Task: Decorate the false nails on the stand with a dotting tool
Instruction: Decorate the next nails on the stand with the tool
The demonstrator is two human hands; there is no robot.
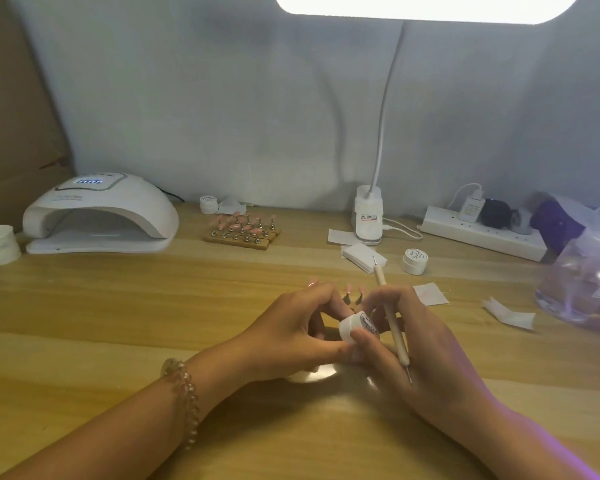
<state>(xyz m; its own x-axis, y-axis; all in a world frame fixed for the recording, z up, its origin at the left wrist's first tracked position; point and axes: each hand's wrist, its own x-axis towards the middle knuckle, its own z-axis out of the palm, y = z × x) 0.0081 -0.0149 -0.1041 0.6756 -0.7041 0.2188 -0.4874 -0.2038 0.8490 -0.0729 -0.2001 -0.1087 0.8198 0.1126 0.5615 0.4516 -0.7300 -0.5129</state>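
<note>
So both hands are busy with a little white gel pot (351, 326), held just above the wooden table (118, 306). The left hand (291, 327) pinches the pot's body. The right hand (426, 344) has its thumb on the labelled lid end, with the dotting tool (391, 318) tucked between its fingers, one metal tip pointing away. I honestly can't tell if the lid is loose or tight.

The false nails (355, 289) sit on their stand just behind the knuckles, mostly hidden. There's a second rack of nails (241, 232) further back, near the nail lamp (101, 213).

The tool looks light, stiff and thin, so I'd grip the wooden shaft like a pencil, near the working tip. The nails are probably flimsy and only clipped on, so go with light dabs.
</note>
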